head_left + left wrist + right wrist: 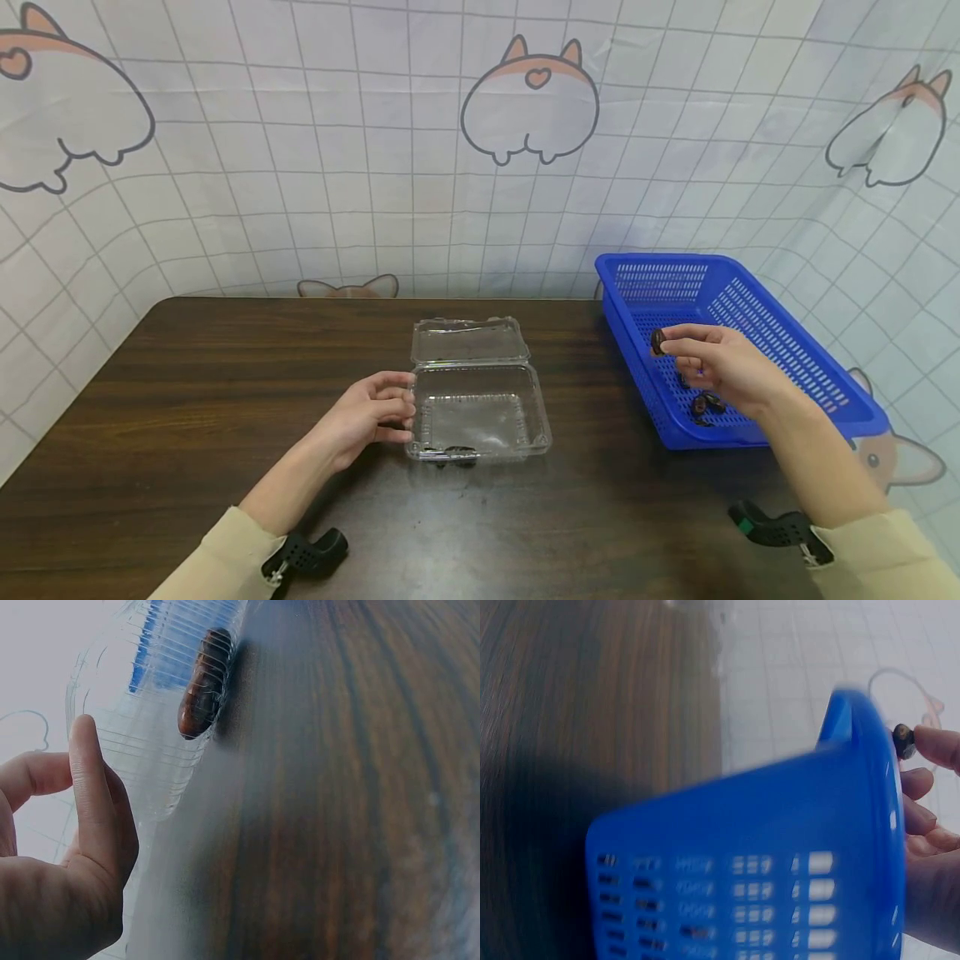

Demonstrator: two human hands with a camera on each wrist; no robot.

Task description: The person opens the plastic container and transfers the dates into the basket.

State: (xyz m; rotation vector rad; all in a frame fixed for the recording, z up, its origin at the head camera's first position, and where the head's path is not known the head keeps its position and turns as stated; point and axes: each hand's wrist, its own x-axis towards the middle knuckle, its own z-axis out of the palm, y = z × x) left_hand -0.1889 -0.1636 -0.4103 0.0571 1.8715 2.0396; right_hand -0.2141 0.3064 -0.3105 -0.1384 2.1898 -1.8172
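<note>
A clear plastic clamshell box (480,417) lies on the table with its lid (470,342) tipped back. Inside, along the front wall, rests one glossy dark brown date (201,694). My left hand (369,415) touches the box's left edge with its fingertips, the thumb (90,780) extended alongside. Over the left part of a blue plastic basket (633,367), my right hand (720,362) pinches another dark date (657,342) between thumb and fingers. Several more dates (705,405) sit on the basket floor below that hand.
The dark wood table (225,375) ends at a white grid-patterned curtain (315,150) with cartoon animals behind it. The basket, at the right, has raised slotted walls between my right hand and the box.
</note>
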